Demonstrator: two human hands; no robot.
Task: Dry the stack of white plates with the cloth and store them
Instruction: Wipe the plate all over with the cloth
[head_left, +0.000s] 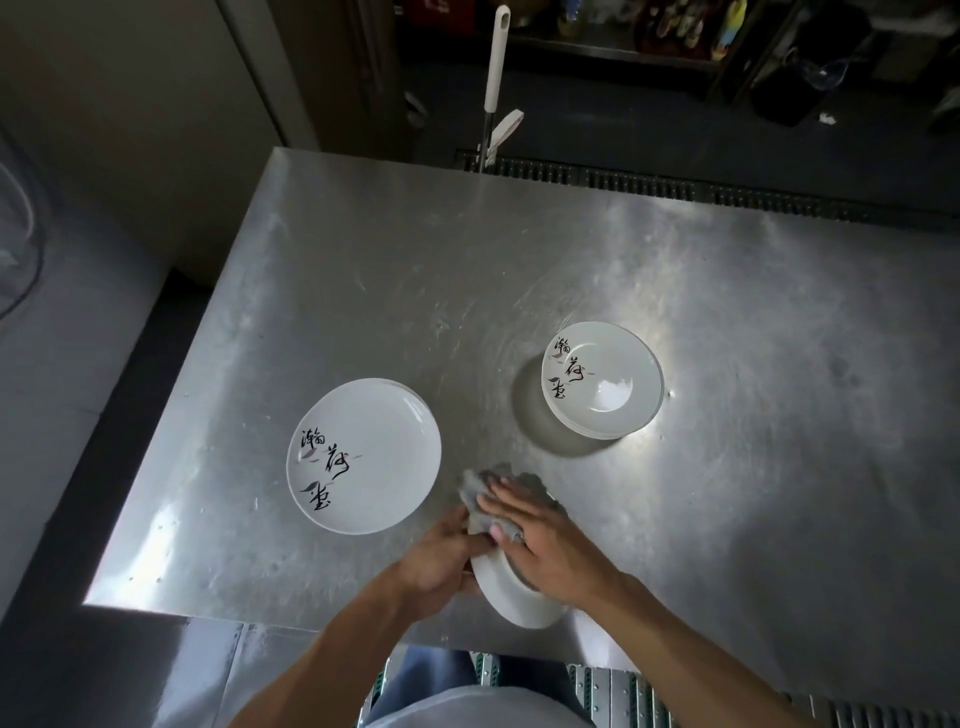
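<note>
Held plate: a round white ceramic plate (511, 597) is tilted up over the near edge of the brushed steel surface (519, 270), between both hands.
Left hand: the left hand (441, 558) grips the plate's left rim, fingers curled round it; their tips are hidden.
Right hand: the right hand (550, 545) lies flat on a crumpled grey cloth (483, 486), its fingers (511, 501) straight and pressed together, holding the cloth against the plate's upper face.
Left stack: a low stack of white plates with black brush lettering (374, 467) sits just left of the hands, near the surface's left edge.
Right stack: a taller stack of the same lettered white plates (613, 384) stands farther back on the right, well apart from the hands.
Open room: bare steel lies between the stacks, behind them and to the right.
Far edge: a white mop handle (496, 57) rises beyond it, above a dark floor grate (675, 184).
</note>
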